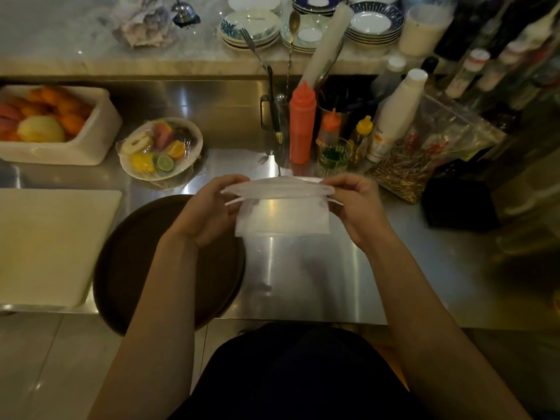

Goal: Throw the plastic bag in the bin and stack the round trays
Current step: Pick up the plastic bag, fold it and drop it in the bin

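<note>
A clear, empty plastic bag [281,212] hangs above the steel counter, stretched flat between both hands. My left hand [209,210] pinches its upper left corner and my right hand [354,207] pinches its upper right corner. A dark brown round tray [130,262] lies on the counter under my left forearm, overhanging the front edge; the arm hides part of it. No bin is in view.
A white cutting board [51,244] lies left of the tray. Behind it stand a wrapped fruit plate [160,148] and a white fruit box [100,131]. Squeeze bottles [301,122], a glass, a bag of chillies [424,156] and a black box [460,201] crowd the right.
</note>
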